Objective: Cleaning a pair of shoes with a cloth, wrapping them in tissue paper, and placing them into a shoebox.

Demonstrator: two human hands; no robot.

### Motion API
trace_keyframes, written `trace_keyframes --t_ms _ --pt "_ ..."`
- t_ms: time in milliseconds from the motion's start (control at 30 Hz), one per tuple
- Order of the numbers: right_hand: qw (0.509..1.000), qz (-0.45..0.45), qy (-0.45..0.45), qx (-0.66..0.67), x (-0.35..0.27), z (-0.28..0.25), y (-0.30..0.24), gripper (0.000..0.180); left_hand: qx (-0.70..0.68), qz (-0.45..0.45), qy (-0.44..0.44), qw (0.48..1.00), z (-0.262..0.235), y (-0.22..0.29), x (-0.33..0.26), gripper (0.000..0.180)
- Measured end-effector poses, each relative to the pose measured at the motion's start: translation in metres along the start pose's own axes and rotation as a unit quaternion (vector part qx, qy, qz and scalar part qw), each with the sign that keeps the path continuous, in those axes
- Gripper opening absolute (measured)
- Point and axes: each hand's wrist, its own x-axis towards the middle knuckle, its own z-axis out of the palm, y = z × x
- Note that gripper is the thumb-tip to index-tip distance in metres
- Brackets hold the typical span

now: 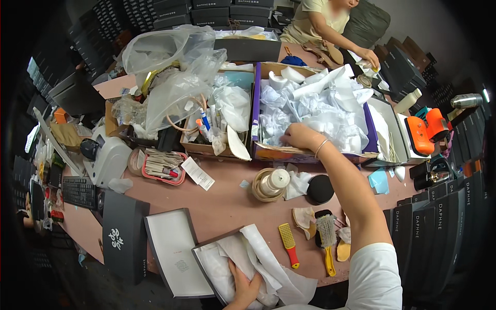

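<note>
My left hand (245,285) lies in a grey shoebox (209,279) at the near edge, thumb and fingers apart on the white tissue paper (222,257) inside. What the tissue covers is hidden. The white-lined box lid (170,248) rests just left of it. My right arm stretches forward to a purple-edged carton (255,108) heaped with crumpled white paper (320,103). Over its near wall, my right hand (304,137) has its fingers curled into the paper at the front; the fingertips are partly covered.
Brushes (326,235), a yellow-red rasp (288,243), a tape-topped white bottle (274,183) and a round black tin (320,189) sit mid-table. A pink basket (164,168) holds cards. Shoebox stacks (434,227) border the right; across the table, a person (320,23) handles something pale.
</note>
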Motion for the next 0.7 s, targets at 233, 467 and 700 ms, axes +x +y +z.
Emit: trace_keyframes --t_ms 233,467,700 --pt "0.976 0.023 0.104 -0.192 -0.012 -0.004 0.001 0.016 0.019 0.002 -0.012 1.0 -0.002 0.006 0.005 0.074" --pt "0.985 -0.151 0.045 -0.068 0.021 -0.02 -0.047 0.026 0.064 -0.109 -0.067 0.99 -0.005 -0.018 -0.013 0.088" --pt "0.991 0.054 -0.104 -0.068 0.058 0.01 -0.029 0.05 0.096 -0.076 -0.051 0.991 -0.003 -0.018 -0.014 0.084"
